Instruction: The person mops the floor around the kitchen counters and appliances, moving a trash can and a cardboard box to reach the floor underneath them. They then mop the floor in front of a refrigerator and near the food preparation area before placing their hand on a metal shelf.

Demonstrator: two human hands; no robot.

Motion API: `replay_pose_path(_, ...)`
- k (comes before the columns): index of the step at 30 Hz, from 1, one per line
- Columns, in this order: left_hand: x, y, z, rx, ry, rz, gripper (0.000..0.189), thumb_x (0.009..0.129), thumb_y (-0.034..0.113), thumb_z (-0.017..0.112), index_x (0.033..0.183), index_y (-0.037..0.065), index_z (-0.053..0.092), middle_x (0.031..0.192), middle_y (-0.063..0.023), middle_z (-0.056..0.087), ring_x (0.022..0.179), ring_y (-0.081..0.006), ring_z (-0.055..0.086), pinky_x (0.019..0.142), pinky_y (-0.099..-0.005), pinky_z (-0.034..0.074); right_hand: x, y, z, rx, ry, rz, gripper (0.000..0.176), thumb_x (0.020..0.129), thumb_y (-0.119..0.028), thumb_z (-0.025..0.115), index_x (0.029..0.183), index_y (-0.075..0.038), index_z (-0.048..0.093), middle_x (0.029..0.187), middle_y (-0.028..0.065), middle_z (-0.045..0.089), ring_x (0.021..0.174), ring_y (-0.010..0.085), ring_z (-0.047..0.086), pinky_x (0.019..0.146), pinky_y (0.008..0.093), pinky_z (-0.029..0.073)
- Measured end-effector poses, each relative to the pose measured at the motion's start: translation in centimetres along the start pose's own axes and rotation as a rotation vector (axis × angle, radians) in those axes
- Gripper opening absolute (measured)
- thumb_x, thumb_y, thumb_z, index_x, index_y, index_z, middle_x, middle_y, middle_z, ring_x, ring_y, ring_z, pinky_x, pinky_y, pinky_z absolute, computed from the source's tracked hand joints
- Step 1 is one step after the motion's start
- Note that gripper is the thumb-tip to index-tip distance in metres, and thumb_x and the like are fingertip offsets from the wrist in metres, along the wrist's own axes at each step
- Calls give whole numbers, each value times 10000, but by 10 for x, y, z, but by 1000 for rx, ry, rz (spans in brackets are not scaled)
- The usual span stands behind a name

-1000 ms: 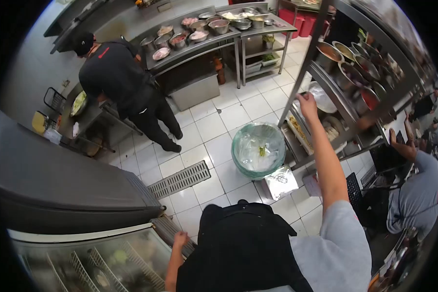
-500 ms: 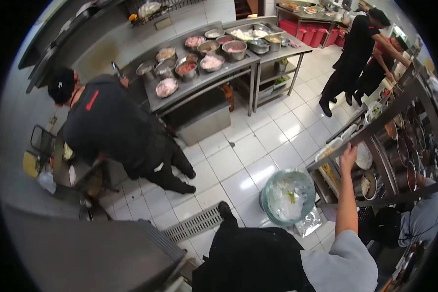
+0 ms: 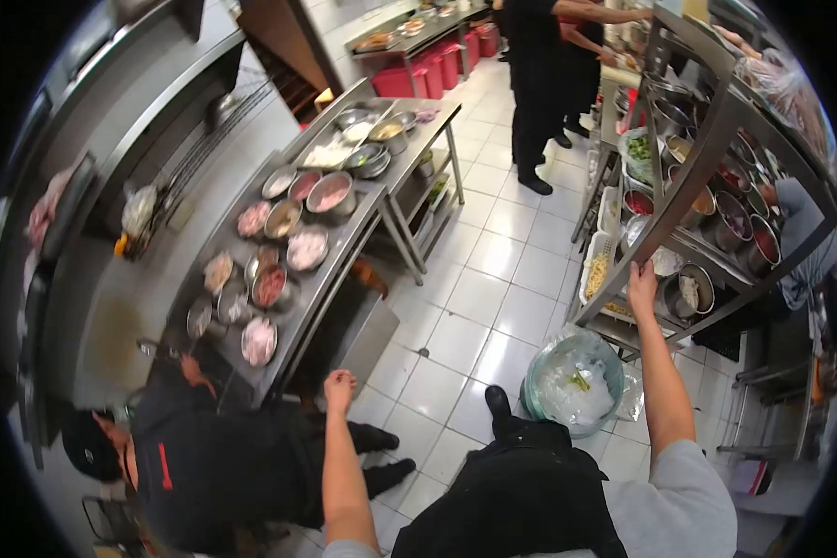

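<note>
My right hand [image 3: 642, 288] is closed at the front edge of the metal shelf rack [image 3: 684, 200], on its upright post beside bowls of food. My left hand [image 3: 340, 389] is raised over the floor with its fingers curled together, near the right end of the co-worker's dark clothing; whether it holds anything is too small to tell. Below my right arm stands a round bin [image 3: 575, 381] lined with clear plastic, with a green scrap inside.
On the left, a steel counter [image 3: 330, 279] bears several metal bowls of meat. A co-worker in black [image 3: 223, 465] leans at its near end. Further back, another person in black [image 3: 533, 84] stands beside the rack. Red bins [image 3: 428, 74] sit under the far table.
My left hand has come into view. The view has turned, so the counter and the near co-worker appear lower left. My right hand stays on the rack.
</note>
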State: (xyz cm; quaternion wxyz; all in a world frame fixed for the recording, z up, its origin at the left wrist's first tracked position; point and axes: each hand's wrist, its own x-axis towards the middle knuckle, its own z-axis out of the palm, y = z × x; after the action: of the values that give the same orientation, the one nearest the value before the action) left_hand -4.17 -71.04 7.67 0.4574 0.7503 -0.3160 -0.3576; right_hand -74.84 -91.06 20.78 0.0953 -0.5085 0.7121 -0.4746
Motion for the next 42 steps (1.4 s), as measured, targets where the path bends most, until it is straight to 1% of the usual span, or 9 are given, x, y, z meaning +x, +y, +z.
replay_pose_path(3, 27, 7, 74, 230, -207, 31, 184, 962, 190, 598, 969, 23, 674, 821, -102, 705, 682, -152, 662, 594, -310, 542, -5, 2, 7, -95, 24, 26, 380, 981, -280, 594, 1157, 53, 542, 989, 290, 657, 948, 464, 635, 813, 480, 483)
replay_pose_path(6, 35, -46, 144, 688, -615, 33, 375, 915, 394, 654, 1036, 44, 712, 1012, -191, 719, 1008, -389, 661, 882, -475, 519, -16, 10, 18, -68, 73, -22, 495, 985, -324, 598, 1226, 103, 532, 1137, 339, 634, 1089, 503, 591, 876, 510, 472)
replay_pose_path(10, -12, -46, 186, 719, -963, -157, 463, 895, 462, 684, 996, 11, 702, 893, -174, 718, 726, -261, 678, 681, -400, 557, -24, 30, 21, -210, 57, 105, 479, 992, -334, 598, 1222, 85, 555, 1172, 328, 629, 1102, 495, 587, 893, 502, 463)
replay_pose_path(16, 18, -94, 140, 714, -551, -195, 402, 878, 387, 689, 970, -2, 724, 910, -179, 735, 748, -267, 713, 686, -396, 569, -37, 43, 4, -323, -106, 157, 462, 965, -328, 629, 1193, 68, 569, 1138, 307, 649, 1052, 493, 611, 879, 512, 475)
replay_pose_path(24, 93, -23, 152, 924, -836, -263, 201, 811, 180, 731, 884, -7, 718, 818, -186, 722, 720, -285, 712, 621, -403, 584, -69, 31, 13, -560, -1522, 404, 509, 850, -489, 665, 1025, -20, 750, 986, 221, 722, 962, 397, 687, 892, 459, 528)
replay_pose_path(32, 326, 63, 371, 576, -909, -107, 346, 900, 345, 650, 979, 13, 709, 772, -136, 707, 775, -262, 695, 648, -410, 536, 25, -30, 175, 36, -964, 479, 413, 935, -372, 666, 1083, 12, 697, 969, 158, 738, 873, 272, 721, 774, 371, 553)
replay_pose_path(34, 392, 133, 443, 583, -825, 166, 332, 894, 346, 665, 987, 31, 709, 859, -169, 721, 860, -319, 699, 735, -436, 540, 42, -8, 188, 356, -821, 879, 270, 974, -228, 648, 1069, 19, 697, 953, 106, 732, 847, 166, 696, 745, 321, 551)
replay_pose_path(40, 541, 353, 589, 451, -519, 739, 380, 879, 222, 685, 1154, -36, 636, 1093, -267, 649, 1076, -411, 604, 968, -457, 473, 3, 73, 166, -153, -687, 1026, 333, 950, -296, 656, 1097, 1, 686, 943, 141, 726, 793, 195, 703, 694, 336, 548)
replay_pose_path(42, 577, 406, 615, 555, -390, 750, 423, 863, 214, 701, 1197, -31, 620, 1194, -279, 590, 1169, -431, 529, 1042, -474, 412, -133, 280, 165, -470, -675, 64, 387, 989, -323, 581, 1202, -9, 659, 1020, 121, 736, 822, 235, 692, 781, 414, 550)
